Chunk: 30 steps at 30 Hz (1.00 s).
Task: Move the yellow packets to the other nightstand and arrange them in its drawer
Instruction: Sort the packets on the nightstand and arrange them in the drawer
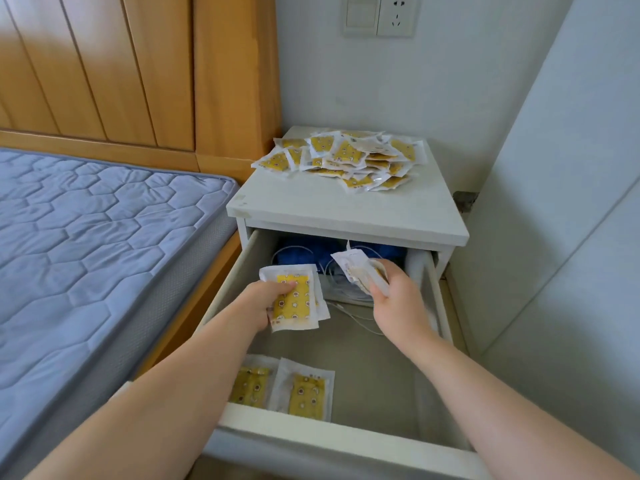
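Note:
A heap of yellow packets (349, 159) lies on top of the white nightstand (346, 209). Its drawer (377, 372) is pulled open below. Over the drawer, my left hand (263, 303) grips a small stack of yellow packets (294, 299), face up. To the right, my right hand (394, 299) holds another bunch of packets (360, 271), tilted on edge. Two packets (284, 386) lie flat side by side at the drawer's front left.
Blue cloth (311, 252) and white cables (346, 296) fill the back of the drawer. A bed with a blue mattress (86, 244) and a wooden headboard (138, 71) stands on the left. A white wall panel (561, 237) closes in the right.

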Available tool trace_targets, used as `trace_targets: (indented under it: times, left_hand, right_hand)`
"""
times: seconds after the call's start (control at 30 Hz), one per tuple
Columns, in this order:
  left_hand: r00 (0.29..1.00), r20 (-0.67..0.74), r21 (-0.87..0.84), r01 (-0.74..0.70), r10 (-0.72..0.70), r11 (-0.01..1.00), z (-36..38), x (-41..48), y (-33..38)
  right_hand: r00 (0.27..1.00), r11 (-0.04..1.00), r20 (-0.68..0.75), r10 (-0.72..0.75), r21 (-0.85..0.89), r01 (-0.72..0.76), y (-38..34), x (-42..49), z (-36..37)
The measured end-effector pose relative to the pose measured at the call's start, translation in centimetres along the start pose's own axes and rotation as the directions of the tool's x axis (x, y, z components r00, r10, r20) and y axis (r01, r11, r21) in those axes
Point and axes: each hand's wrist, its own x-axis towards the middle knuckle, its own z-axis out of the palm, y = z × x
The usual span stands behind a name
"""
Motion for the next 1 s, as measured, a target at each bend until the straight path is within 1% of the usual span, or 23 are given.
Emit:
trace_targets:
  times: [0.03,0.1,0.13,0.2,0.27,0.33,0.43,0.5,0.6,0.73,0.8,0.87,0.9,0.93,1.0]
  left_hand:
    - [1.000,-0.010,0.039,0.020,-0.020,0.999,-0.2,0.4,-0.3]
    - [1.000,-0.016,0.083,0.022,-0.021,0.996,-0.4,0.9,-0.2]
    - [1.000,-0.019,0.092,0.014,-0.012,0.996,-0.5,1.2,-0.1]
    - [1.000,-0.026,0.110,0.004,-0.001,0.994,-0.4,1.5,0.1]
    - [1.000,-0.011,0.123,0.001,0.000,0.992,-0.3,1.6,0.1]
    - [1.000,0.006,0.129,0.006,-0.007,0.992,-0.3,1.8,0.0]
    - [1.000,-0.001,0.119,-0.001,0.001,0.993,-0.5,2.0,0.1]
    - [1.000,-0.003,0.117,-0.009,0.009,0.993,-0.5,1.9,0.3]
    - [1.000,0.020,0.111,-0.021,0.019,0.994,-0.3,1.7,0.5]
    - [0.998,0.051,0.108,-0.046,0.041,0.993,-0.1,1.5,0.6]
    - [0.998,0.045,0.108,-0.051,0.046,0.993,-0.1,1.5,0.6]
    - [0.997,0.048,0.101,-0.057,0.053,0.993,-0.1,1.5,0.6]
    - [0.997,0.054,0.096,-0.060,0.054,0.994,-0.1,1.4,0.7]
    - [0.997,0.058,0.093,-0.061,0.056,0.994,-0.1,1.4,0.7]
    - [0.996,0.065,0.096,-0.071,0.065,0.993,0.0,1.4,0.8]
  right_hand:
    - [0.994,0.998,0.091,0.056,-0.040,-0.052,0.5,0.0,0.4]
    - [0.949,0.976,0.251,0.189,-0.155,-0.153,1.7,0.0,1.1]
    - [0.917,0.959,0.316,0.242,-0.219,-0.177,2.1,-0.1,1.4]
    - [0.856,0.932,0.426,0.292,-0.329,-0.154,2.9,-0.4,2.2]
    - [0.799,0.891,0.513,0.314,-0.450,-0.061,3.2,-1.0,3.0]
    - [0.725,0.850,0.599,0.340,-0.525,0.036,3.3,-1.8,3.7]
    - [0.587,0.788,0.700,0.408,-0.595,0.162,3.1,-3.3,4.2]
    - [0.505,0.761,0.735,0.453,-0.614,0.211,3.1,-4.3,4.2]
    - [0.428,0.711,0.763,0.485,-0.629,0.315,3.1,-5.3,4.1]
    - [0.329,0.600,0.780,0.533,-0.622,0.503,3.5,-5.8,4.1]
    - [0.295,0.571,0.780,0.551,-0.611,0.549,3.9,-5.8,4.0]
    - [0.292,0.599,0.776,0.560,-0.622,0.505,4.1,-5.4,3.9]
    - [0.321,0.628,0.766,0.557,-0.642,0.440,4.1,-5.0,3.9]
    - [0.378,0.657,0.745,0.549,-0.665,0.356,4.0,-4.6,3.8]
    - [0.543,0.681,0.656,0.524,-0.706,0.196,4.2,-3.5,3.9]
